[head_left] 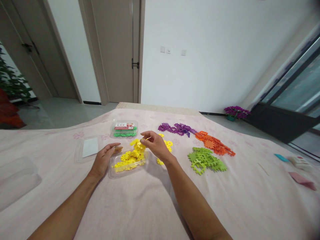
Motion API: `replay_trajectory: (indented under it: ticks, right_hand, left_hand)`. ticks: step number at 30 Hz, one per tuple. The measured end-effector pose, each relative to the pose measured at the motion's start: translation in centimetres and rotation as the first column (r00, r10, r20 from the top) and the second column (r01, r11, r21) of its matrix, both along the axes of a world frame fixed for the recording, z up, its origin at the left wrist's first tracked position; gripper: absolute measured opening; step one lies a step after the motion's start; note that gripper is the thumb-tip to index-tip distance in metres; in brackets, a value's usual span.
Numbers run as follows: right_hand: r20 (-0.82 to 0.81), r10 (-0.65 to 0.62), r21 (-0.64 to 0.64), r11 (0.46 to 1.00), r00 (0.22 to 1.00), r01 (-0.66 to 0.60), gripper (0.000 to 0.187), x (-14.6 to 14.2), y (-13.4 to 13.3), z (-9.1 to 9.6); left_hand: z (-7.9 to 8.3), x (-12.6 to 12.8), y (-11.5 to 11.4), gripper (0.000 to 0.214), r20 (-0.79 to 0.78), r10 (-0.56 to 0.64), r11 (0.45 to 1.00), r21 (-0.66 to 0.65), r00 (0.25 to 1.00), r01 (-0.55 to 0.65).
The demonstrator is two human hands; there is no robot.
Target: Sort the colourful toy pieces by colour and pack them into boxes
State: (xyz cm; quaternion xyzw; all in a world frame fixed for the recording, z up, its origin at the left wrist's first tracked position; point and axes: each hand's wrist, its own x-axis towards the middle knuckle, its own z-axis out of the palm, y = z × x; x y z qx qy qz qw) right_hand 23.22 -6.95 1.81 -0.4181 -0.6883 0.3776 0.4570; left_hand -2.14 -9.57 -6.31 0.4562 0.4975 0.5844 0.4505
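A clear plastic box (141, 164) on the cloth holds a heap of yellow flower-shaped plastic pieces (128, 158). My left hand (105, 158) grips the box's left end, fingers bent around its rim. Over the right end of the same box, my right hand (157, 145) pinches more yellow pieces (138, 145) between thumb and fingers; exactly how many cannot be made out. Several loose yellow pieces (168, 144) lie on the cloth beyond my right hand, which partly hides them.
Behind stands a closed, labelled box (124, 129) with green pieces. A clear lid with a white card (90, 147) lies left, near another clear container (18, 180). To the right are purple (178, 129), orange (213, 143) and green pieces (206, 160).
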Motion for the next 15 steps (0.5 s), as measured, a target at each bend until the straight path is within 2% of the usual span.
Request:
replay_trajectory:
  ticks: [1, 3, 5, 6, 9, 15]
  right_hand:
    - [0.034, -0.01, 0.008, 1.0, 0.999, 0.01, 0.032, 0.0, 0.0, -0.1]
    - [0.15, -0.124, 0.061, 0.991, 0.981, 0.116, 0.024, 0.5, 0.3, -0.6]
    - [0.305, -0.251, 0.156, 0.965, 0.919, 0.212, 0.02, 1.5, 0.8, -1.5]
    - [0.382, -0.283, 0.207, 0.954, 0.88, 0.218, 0.02, 1.9, 1.1, -2.0]
    - [0.56, -0.235, 0.294, 0.953, 0.795, 0.074, 0.026, 2.7, 1.8, -3.6]
    - [0.72, -0.027, 0.259, 0.937, 0.694, -0.233, 0.029, 1.8, 1.9, -5.0]
  left_hand:
    - [-0.1, 0.0, 0.0, 0.056, -0.004, -0.001, 1.0, 0.0, 1.0, 0.001]
    - [-0.1, -0.1, 0.1, 0.055, -0.017, 0.004, 1.0, 0.005, 1.0, -0.004]
    - [-0.2, -0.1, 0.1, 0.052, -0.029, 0.014, 1.0, 0.011, 0.999, -0.014]
    - [-0.1, -0.1, 0.1, 0.051, -0.03, 0.023, 1.0, 0.012, 0.999, -0.023]
    - [-0.1, 0.0, 0.0, 0.049, -0.014, 0.066, 0.998, 0.008, 0.998, -0.066]
    - [0.0, 0.0, -0.1, 0.039, 0.042, 0.077, 0.997, -0.008, 0.996, -0.077]
